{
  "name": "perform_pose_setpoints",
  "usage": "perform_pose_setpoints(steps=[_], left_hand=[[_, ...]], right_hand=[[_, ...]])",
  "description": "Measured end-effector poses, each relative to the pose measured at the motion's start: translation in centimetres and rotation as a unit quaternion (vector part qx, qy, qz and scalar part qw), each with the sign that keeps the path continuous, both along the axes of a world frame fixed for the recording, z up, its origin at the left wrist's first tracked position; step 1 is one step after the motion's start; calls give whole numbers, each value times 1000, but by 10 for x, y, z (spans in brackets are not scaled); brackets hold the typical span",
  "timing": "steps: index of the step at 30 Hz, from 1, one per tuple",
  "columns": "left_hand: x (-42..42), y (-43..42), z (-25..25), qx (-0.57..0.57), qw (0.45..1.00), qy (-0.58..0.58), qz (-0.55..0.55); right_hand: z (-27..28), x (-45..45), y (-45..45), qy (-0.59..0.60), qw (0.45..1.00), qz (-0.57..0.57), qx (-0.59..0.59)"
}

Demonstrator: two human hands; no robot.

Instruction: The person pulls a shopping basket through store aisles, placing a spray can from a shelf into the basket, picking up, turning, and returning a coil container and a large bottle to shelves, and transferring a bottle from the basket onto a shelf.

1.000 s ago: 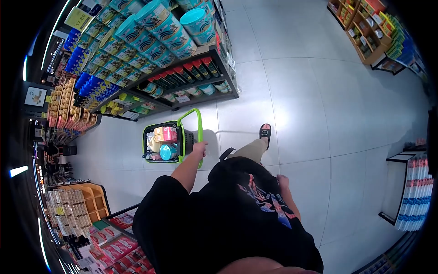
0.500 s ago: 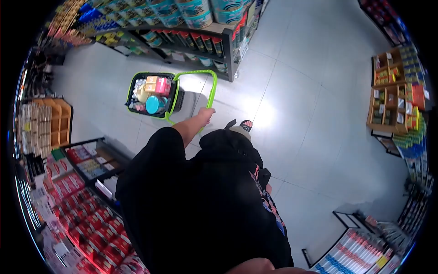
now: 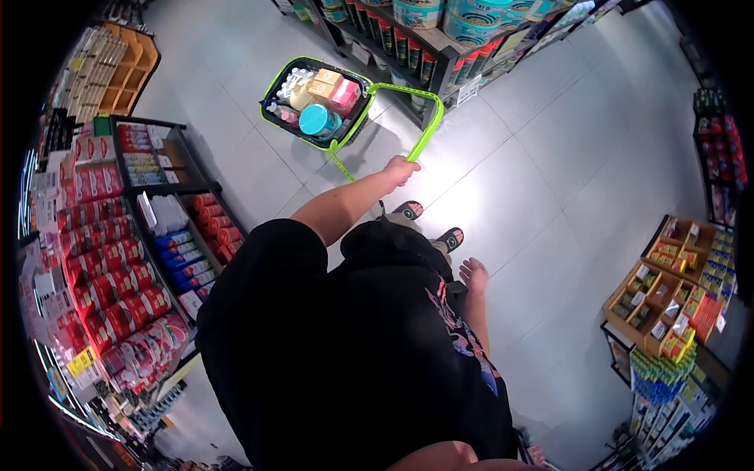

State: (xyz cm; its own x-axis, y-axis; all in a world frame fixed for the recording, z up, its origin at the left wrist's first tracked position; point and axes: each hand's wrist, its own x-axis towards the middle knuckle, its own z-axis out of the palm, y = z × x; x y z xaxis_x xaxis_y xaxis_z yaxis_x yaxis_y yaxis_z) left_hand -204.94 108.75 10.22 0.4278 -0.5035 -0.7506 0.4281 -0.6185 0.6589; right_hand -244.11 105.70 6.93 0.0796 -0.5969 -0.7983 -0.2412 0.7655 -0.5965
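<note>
Right hand (image 3: 473, 275) hangs open beside the black shirt (image 3: 345, 353), fingers loosely spread. Left hand (image 3: 400, 170) is closed around the near end of the handle (image 3: 430, 129), a bright green U-shaped frame. Sandals (image 3: 451, 239), black and open-toed, are on the tiled floor (image 3: 542, 188) just below the handle in view.

The handle leads to the shopping basket (image 3: 271, 77), located on the floor ahead and to the left. Basket body is black with a bright green rim. Contents: a tub with a turquoise lid (image 3: 317, 120) at the near side, a pink box (image 3: 345, 96) and tan cartons (image 3: 323, 82) behind it, and a cream bottle (image 3: 301, 96) alongside. Labels are too small to read.

Obstructions: a dark shelf unit (image 3: 444, 71), bearing turquoise tins (image 3: 471, 27) and red-topped canisters (image 3: 414, 55), stands just beyond the handle's far corner. Whether they touch cannot be told. Red packs (image 3: 118, 286) are stacked at left; a compartmented wooden display (image 3: 660, 294) stands well apart at right.
</note>
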Motion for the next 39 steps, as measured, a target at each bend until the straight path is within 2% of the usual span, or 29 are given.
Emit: perform_pose_setpoints(steps=[5, 9, 10, 12, 15, 17, 18, 20, 22, 23, 27, 32, 35, 39], left_hand=[[-51, -12, 16, 21, 998, -62, -14], [-79, -28, 12, 8, 996, -78, -40], [-85, -33, 14, 3, 996, -77, -35], [-97, -41, 16, 1, 997, -77, -24], [-118, -55, 9, 12, 996, -82, -25], [-139, -59, -1, 26, 985, -158, -62], [-150, -60, 7, 30, 985, -159, -59], [-170, -64, 40, 25, 983, -163, -79], [-181, -69, 45, 19, 988, -124, -87], [-189, -73, 43, 17, 985, -144, -89], [-203, -78, 50, -3, 983, -140, -122], [-222, -77, 42, -36, 978, -148, -144], [-226, -78, 55, -38, 973, -133, -185], [-235, -77, 46, -26, 972, -141, -186]], right_hand=[[-16, -36, -26, -25, 995, 96, -9], [-3, -88, -45, -1, 989, 141, -34], [-18, -112, -50, -3, 988, 147, -35], [-65, -165, -56, 4, 956, 268, -116], [-52, -194, -71, 49, 955, 285, -67], [-50, -204, -82, 53, 954, 288, -71], [-49, -208, -83, 58, 954, 284, -72], [-43, -205, -91, 56, 943, 316, -84], [-26, -187, -97, 39, 953, 290, -79], [-14, -168, -103, 50, 983, 171, 37], [-28, -135, -124, 24, 977, 204, 59], [-8, -62, -143, -44, 985, 160, 56], [3, -26, -152, -101, 981, 157, 52], [25, 9, -156, -176, 969, 158, 64]])
